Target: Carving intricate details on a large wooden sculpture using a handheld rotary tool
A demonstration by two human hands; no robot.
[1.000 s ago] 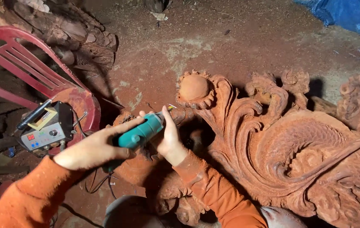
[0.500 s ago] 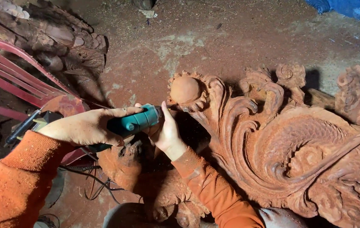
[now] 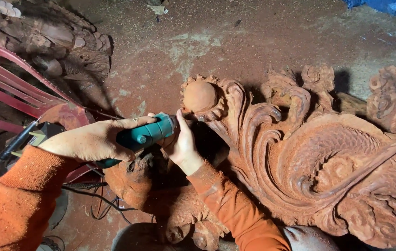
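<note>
Teal power tool [image 3: 146, 135], just the one, lies crosswise between two hands over the left end of a single big reddish wood carving [image 3: 319, 158]. The left hand [image 3: 91, 139] is wrapped closed around the tool's rear body, while the right hand [image 3: 180, 144] curls around its nose, close by the round ball [image 3: 199, 96] carved into the piece. The working tip is hidden behind the right hand, so where it meets the wood cannot be made out, though it seems to sit in the dark hollow just below that ball. Both sleeves are orange and dusted with sawdust. One red plastic chair [image 3: 16, 93] stands at the left, cut off by the frame edge, with a dark device [image 3: 35, 135] on its seat, mostly covered by the left forearm. Black cables [image 3: 100, 204] trail on the floor under the arms. A second heap of carved wood [image 3: 53, 42] sits in the upper left corner. Bare dusty floor [image 3: 235, 37] opens beyond the carving, whose right end runs out of view.
</note>
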